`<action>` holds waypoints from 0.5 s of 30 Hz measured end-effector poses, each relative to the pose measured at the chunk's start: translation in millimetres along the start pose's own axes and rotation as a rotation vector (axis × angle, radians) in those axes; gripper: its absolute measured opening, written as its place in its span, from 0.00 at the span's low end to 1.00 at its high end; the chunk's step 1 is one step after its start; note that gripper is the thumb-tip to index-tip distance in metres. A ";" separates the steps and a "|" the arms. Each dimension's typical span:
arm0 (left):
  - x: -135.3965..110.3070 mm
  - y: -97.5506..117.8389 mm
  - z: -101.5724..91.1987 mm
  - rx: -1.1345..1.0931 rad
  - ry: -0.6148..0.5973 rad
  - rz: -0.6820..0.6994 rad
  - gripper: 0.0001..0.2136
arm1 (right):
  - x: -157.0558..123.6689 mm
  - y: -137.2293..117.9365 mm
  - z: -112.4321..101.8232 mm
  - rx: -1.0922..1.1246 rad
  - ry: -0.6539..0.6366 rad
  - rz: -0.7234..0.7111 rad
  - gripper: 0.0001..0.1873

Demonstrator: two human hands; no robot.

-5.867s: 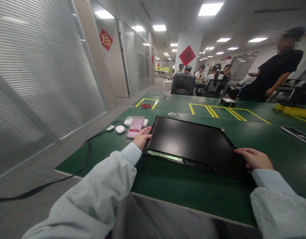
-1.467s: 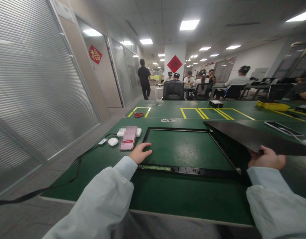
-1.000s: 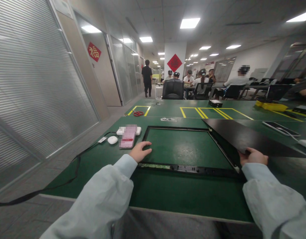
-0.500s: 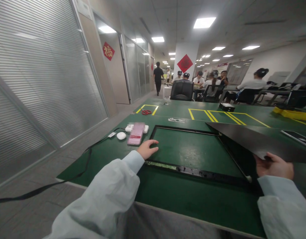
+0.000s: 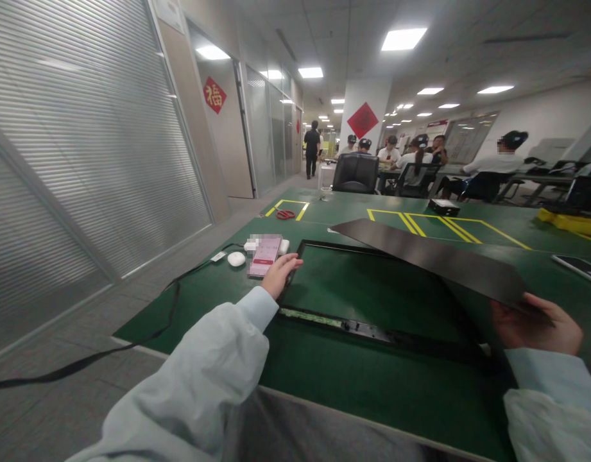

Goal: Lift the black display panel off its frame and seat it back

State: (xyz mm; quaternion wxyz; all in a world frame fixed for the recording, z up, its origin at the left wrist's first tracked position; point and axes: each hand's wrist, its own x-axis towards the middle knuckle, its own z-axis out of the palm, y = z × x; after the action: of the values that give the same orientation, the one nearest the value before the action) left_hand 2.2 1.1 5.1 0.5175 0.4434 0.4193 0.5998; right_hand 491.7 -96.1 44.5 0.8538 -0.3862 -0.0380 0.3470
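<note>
A thin dark flat panel (image 5: 434, 256) is tilted in the air over the right part of a black rectangular frame (image 5: 367, 330). My right hand (image 5: 540, 324) grips the panel by its near right corner, fingers beneath it. The frame lies flat on the green table, with a greenish strip along its near side. At the frame's left side rests my left hand (image 5: 282, 274), open, its fingers stretched out and holding nothing. Just beyond that hand lies a pink-screened phone (image 5: 265, 253), with a small white rounded case (image 5: 236, 259) beside it.
Red-handled scissors (image 5: 285, 215) and a small black box (image 5: 443, 207) lie farther back, near yellow tape outlines. A second phone (image 5: 581, 268) is at the right. A black strap (image 5: 172, 314) hangs off the left edge. Several people sit beyond a black chair (image 5: 355, 173).
The panel has swung left and up over the frame in my right hand. My left hand has shifted slightly up, its fingers straighter. In the background a walking person has moved slightly.
</note>
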 end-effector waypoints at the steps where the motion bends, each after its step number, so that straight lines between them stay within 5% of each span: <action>1: -0.6 1.1 0.3 -0.048 0.011 -0.007 0.19 | -1.0 -0.2 0.6 0.004 0.000 0.007 0.18; 12: -23.1 40.9 15.2 -0.432 -0.036 -0.380 0.19 | -11.3 4.6 -2.3 -0.199 -0.021 0.009 0.14; 15: -26.3 48.5 16.2 -0.456 -0.025 -0.414 0.21 | -8.2 6.6 -7.4 -0.262 -0.135 0.024 0.17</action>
State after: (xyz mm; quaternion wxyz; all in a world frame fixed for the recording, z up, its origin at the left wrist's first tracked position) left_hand 7.6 -29.8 53.4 0.7199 0.2284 0.3492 0.5547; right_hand 484.3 -102.9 36.4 0.7872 -0.4708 -0.1357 0.3746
